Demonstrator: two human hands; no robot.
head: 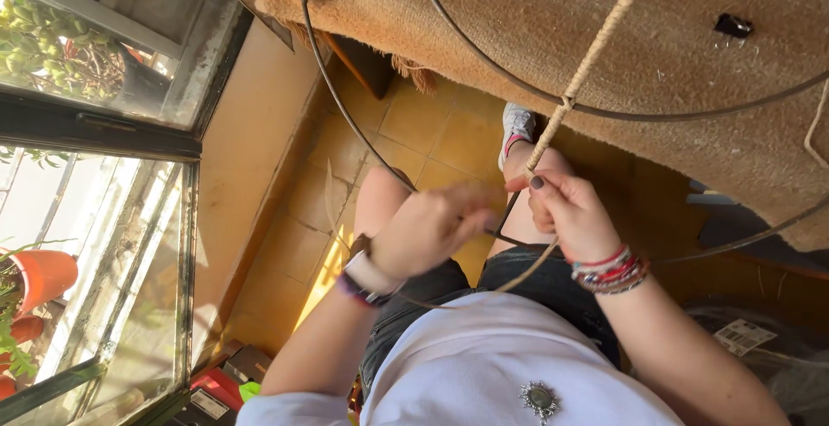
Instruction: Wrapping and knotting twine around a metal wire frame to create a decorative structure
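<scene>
1. The left hand (427,229) is curled into a loose fist over the person's lap; its fingers (473,210) close on a thin pale cord (596,50) and on the dark wire beside it.
2. The right hand (566,212) sits just beside the left, its fingers (540,186) pinched shut on the same cord where it meets the wire hoop (363,145).
3. The cord runs up from the right hand, wound tightly along a straight wire spoke, to a knot where the spoke crosses an inner ring (604,113); a loose length of it loops down below the hands across the dark shorts (553,284).
4. The hoop stands tilted in front of the person, its lower rim passing through both hands, its upper part against a brown woven mat (535,29).
5. The left wrist wears a watch (367,272), the right wrist a stack of beaded bracelets (613,271).
6. Below lies a yellow tiled floor (432,132) with a white shoe (516,124) on it; a window (104,176) with red plant pots (43,275) is well apart.
</scene>
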